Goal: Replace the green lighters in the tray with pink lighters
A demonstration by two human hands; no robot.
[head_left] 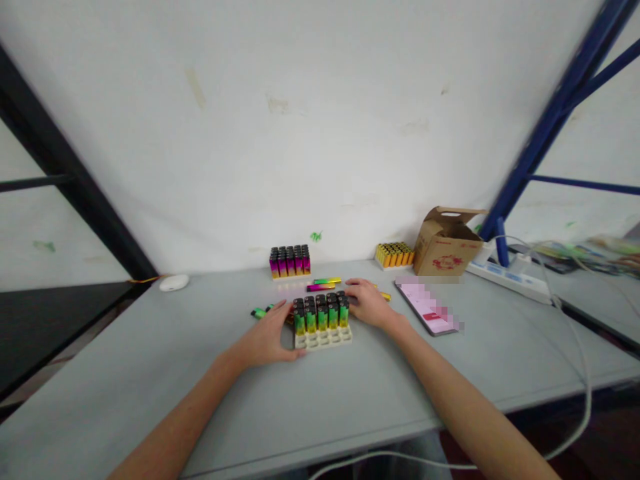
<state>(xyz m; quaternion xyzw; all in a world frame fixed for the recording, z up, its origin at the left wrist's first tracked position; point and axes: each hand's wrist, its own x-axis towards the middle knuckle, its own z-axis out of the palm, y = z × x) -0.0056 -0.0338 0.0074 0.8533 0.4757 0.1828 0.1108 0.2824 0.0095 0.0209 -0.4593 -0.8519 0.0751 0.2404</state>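
Observation:
A white slotted tray [325,339] sits on the table before me, with rows of green-and-yellow lighters [322,319] with black tops standing in it. The front slots hold none. My left hand [269,337] grips the tray's left end, thumb at the front corner and fingers toward the back. At the back right of the rows is my right hand [371,303], its fingers curled against the lighters there; what they hold is hidden. Behind my left fingers lie loose green lighters [259,313], partly covered. Beyond the tray lie a purple-and-yellow strip-like piece [321,287] and a green-and-yellow one [327,281].
Against the wall stand a tray of purple lighters [290,262] and a tray of yellow-orange pieces [395,255]. An open cardboard box [447,247], a phone [427,308] and a power strip [513,280] with cables are on the right. A white rounded object [174,283] lies left.

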